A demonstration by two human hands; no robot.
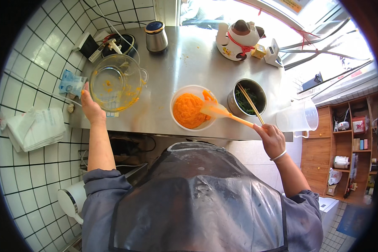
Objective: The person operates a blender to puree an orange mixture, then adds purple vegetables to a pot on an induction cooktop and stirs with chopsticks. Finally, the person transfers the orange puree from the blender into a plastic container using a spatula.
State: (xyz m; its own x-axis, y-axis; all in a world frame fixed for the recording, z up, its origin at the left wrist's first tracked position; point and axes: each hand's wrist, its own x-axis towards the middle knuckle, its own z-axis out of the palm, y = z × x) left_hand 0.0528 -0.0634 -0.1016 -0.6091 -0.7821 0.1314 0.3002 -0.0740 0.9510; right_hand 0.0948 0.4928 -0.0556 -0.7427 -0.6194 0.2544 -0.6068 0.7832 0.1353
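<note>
My left hand (93,105) is at the left side of a clear glass bowl (96,71) smeared with orange mash. Whether its fingers grip the bowl I cannot tell. My right hand (272,138) holds the handle of a spatula (219,110). The orange-coated blade lies over the right part of a white plastic tub (172,117), against a mound of orange mash (188,111). Just beyond the right hand stands a steel pot (234,107) of dark green leafy strips (244,102). Wooden chopsticks (250,102) lean in the pot, their upper ends close to my fingers.
The steel counter (176,63) bears a metal canister (156,37), a lucky cat figure (237,42) and a small white device (273,53). A clear plastic jug (297,116) stands at the right edge. Left, a blue packet (71,82) lies by the tiled wall, near hanging white bags (37,127).
</note>
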